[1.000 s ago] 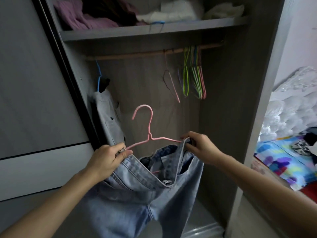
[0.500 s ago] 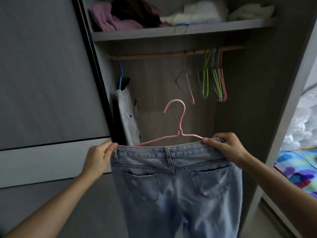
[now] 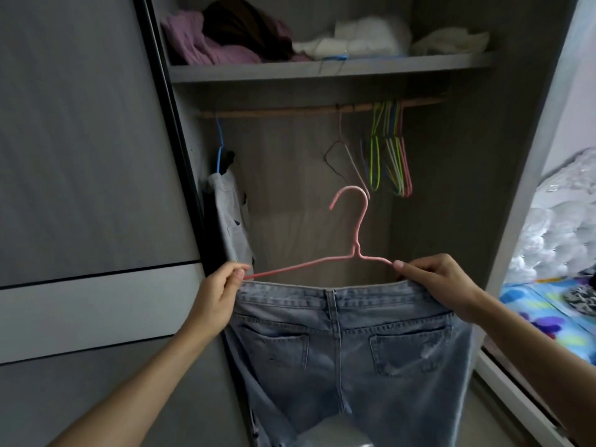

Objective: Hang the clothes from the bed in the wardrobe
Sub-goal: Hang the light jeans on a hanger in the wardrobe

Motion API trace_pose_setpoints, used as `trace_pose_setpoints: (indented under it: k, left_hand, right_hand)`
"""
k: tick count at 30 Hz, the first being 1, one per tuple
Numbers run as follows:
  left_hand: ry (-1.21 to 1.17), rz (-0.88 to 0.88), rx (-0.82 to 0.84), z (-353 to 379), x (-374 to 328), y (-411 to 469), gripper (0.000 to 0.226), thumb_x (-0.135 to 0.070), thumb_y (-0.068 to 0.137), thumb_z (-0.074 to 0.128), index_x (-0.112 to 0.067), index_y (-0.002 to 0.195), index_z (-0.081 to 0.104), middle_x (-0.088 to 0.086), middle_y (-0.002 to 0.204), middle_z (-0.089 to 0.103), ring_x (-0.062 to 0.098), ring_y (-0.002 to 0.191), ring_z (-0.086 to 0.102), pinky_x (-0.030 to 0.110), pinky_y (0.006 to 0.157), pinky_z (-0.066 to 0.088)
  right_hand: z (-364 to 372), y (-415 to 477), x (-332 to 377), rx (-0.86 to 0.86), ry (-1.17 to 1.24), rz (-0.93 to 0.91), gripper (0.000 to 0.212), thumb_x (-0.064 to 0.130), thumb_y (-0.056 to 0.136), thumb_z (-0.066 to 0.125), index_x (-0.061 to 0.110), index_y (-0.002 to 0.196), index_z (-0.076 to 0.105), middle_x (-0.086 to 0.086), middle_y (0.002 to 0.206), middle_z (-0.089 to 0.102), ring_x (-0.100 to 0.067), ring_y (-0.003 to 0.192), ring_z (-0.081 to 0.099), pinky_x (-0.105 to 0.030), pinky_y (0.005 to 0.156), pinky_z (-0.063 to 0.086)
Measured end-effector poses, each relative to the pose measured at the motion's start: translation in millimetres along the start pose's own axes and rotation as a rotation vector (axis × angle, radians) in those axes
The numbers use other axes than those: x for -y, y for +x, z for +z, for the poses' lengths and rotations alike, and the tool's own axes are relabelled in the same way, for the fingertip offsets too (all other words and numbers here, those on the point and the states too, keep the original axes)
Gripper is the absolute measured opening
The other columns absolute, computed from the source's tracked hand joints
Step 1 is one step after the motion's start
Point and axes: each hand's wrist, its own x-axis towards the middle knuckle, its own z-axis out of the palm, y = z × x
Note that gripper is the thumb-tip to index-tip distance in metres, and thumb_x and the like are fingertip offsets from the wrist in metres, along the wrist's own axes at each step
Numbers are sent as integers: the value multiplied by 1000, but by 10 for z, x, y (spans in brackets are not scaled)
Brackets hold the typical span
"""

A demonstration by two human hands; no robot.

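Note:
Light blue jeans [image 3: 342, 356] hang by the waistband on a pink wire hanger [image 3: 356, 240], back pockets facing me. My left hand [image 3: 216, 298] pinches the waistband's left corner together with the hanger's left end. My right hand [image 3: 442, 285] grips the right corner and the hanger's right end. The hanger's hook points up, well below the wooden rail [image 3: 309, 109] of the open wardrobe.
A grey garment [image 3: 233, 227] hangs on a blue hanger [image 3: 220, 146] at the rail's left end. Several empty coloured hangers [image 3: 387, 153] crowd the right part. The shelf [image 3: 322, 71] above carries folded clothes. The sliding door [image 3: 90, 188] stands left, the bed [image 3: 548, 301] right.
The jeans' waistband went from bunched and open to stretched flat between my hands on the hanger. The hanger with the jeans now sits a little higher before the wardrobe.

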Motion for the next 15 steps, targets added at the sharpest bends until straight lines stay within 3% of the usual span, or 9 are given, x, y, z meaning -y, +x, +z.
trace_pose_setpoints:
  k: [3, 6, 9, 12, 15]
  left_hand:
    - [-365, -254, -21, -95, 100, 59, 16, -18, 95, 56, -13, 105, 67, 5, 94, 70, 13, 90, 64, 32, 90, 49]
    - [-387, -313, -10, -135, 230, 59, 14, -13, 92, 61, -7, 92, 73, 16, 93, 73, 25, 89, 65, 47, 93, 48]
    - [-339, -299, -46, -116, 219, 80, 16, -10, 94, 58, -8, 86, 72, 10, 84, 74, 21, 81, 66, 43, 86, 51]
    - [-509, -316, -189, -242, 104, 248, 22, -2, 96, 50, -6, 78, 62, -3, 60, 68, 8, 59, 63, 26, 70, 55]
    - [-465, -243, -134, -506, 3, 413, 22, -2, 96, 50, -6, 79, 62, 1, 63, 68, 10, 59, 65, 20, 66, 56]
  right_hand:
    - [-79, -51, -4, -81, 27, -26, 39, 43, 79, 67, 7, 66, 75, -11, 62, 66, -13, 58, 60, -25, 56, 48]
    - [-96, -100, -27, -108, 27, -14, 38, 43, 78, 66, 8, 66, 76, -9, 63, 68, -12, 57, 60, -21, 53, 49]
    - [-99, -103, -2, -59, -47, 7, 37, 41, 81, 65, 10, 65, 76, -5, 61, 68, -8, 56, 58, -18, 52, 47]
    - [-127, -114, 9, 11, -188, 9, 30, 41, 79, 69, 17, 63, 77, 0, 52, 61, -7, 49, 50, -22, 48, 40]
    - [-54, -188, -118, 75, -337, -28, 34, 47, 76, 70, 16, 63, 76, -4, 49, 53, -10, 49, 42, -28, 49, 33]
